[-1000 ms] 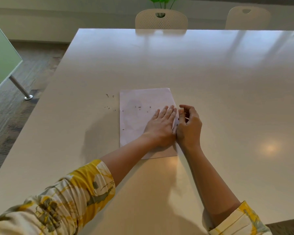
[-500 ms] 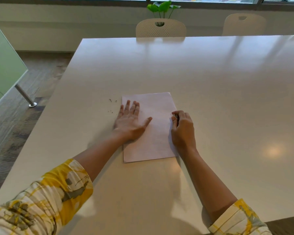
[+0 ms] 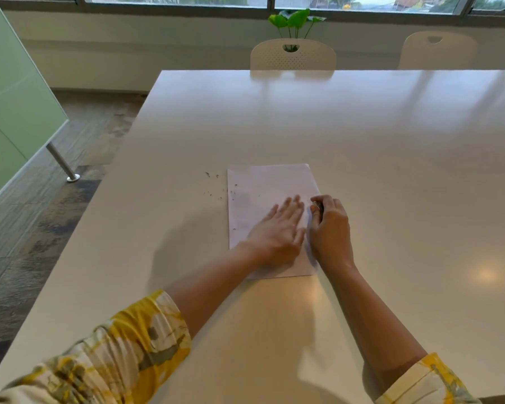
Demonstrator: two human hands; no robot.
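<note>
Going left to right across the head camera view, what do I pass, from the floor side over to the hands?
Green frosted panel → slanted metal leg → scattered dark specks → white sheet of paper → left hand flat on it → right hand pinching a small dark object.
</note>
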